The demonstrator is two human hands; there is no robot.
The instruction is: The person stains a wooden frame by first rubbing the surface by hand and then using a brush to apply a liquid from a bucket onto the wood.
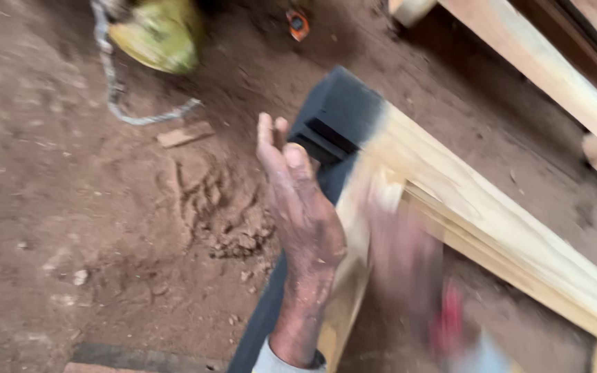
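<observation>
My left hand [300, 207] is raised edge-on above the corner of a pale wooden frame [492, 221], fingers straight and close together, holding nothing. The frame's end [343, 114] is painted black and has a notch cut in it. My right hand [405, 266] is a motion blur just right of the left one, over the frame's short leg. A red blurred shape [448, 321] shows below it near the wrist; I cannot tell what it is or whether the hand grips it.
The ground is bare brown dirt with a scuffed patch [226, 214]. A yellow-green object [157, 33] with a grey cord [115, 90] lies at the top left. A small orange tool [298, 24] and a wood scrap [184, 135] lie nearby. More pale timber [554, 69] crosses the top right.
</observation>
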